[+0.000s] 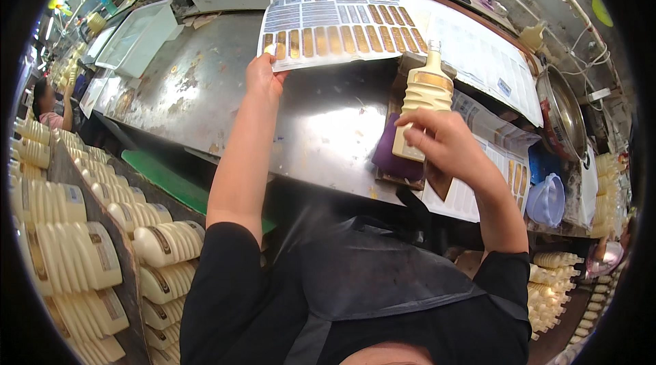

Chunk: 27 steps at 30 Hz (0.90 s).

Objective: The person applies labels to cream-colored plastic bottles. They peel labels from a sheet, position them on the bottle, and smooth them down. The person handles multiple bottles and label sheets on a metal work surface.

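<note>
My left hand (264, 76) pinches the near left corner of a white sheet of stickers (335, 57). Gold strip labels run along the sheet's near rows, with grey-blue ones farther back. To the right, a cream ribbed plastic bottle (427, 88) lies with its clear neck pointing away from me; a gold band crosses its shoulder. My right hand (444, 139) is over the bottle's lower body, fingers bent around its left side. Beneath the bottle is a purple pad (391, 153) on a dark stand. My palm hides part of the bottle.
The worn metal table (198, 57) carries pale plastic tubs (140, 37) at the far left. More label sheets (478, 64) lie right, near a metal basin (564, 109) and a lilac basket (545, 199). Racked cream bottles (68, 255) stand left. A person (51, 105) is far left.
</note>
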Motion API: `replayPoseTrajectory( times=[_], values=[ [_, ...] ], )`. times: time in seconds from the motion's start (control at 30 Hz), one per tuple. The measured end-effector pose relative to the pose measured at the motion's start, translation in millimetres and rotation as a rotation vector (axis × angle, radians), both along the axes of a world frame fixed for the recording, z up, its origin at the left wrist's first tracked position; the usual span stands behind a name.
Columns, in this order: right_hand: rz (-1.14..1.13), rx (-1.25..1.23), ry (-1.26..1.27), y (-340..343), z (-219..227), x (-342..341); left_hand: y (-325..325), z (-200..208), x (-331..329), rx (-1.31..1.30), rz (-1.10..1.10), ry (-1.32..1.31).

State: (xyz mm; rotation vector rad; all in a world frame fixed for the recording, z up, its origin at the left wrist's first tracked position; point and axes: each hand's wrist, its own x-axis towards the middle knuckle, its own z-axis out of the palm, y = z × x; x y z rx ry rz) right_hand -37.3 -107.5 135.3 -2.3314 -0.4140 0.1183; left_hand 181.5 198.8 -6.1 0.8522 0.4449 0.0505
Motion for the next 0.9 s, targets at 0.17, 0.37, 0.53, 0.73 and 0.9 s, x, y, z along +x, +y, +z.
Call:
replayPoseTrajectory(
  times=[0.17, 0.37, 0.53, 0.73, 0.9],
  values=[
    [0.081, 0.018, -0.051, 5.4, -13.4, -22.2, 18.0, -22.8, 6.3, -0.089, -0.094, -0.154],
    [-0.186, 0.093, -0.114, -24.5, -40.8, -78.6, 27.3, -20.1, 19.9, 0.078, -0.009, 0.039],
    [-0.534, 0.278, 0.086, -68.9, -47.8, -115.4, 42.8, -26.5, 28.6, -0.021, -0.003, -0.003],
    [-0.864, 0.287, -0.027, -135.1, -66.8, -142.7, 69.9, -45.9, 46.9, -0.054, 0.019, -0.003],
    [-0.808, 0.280, -0.027, -152.8, -74.4, -146.9, 84.8, -44.0, 58.1, -0.076, 0.046, 0.014]
  ],
)
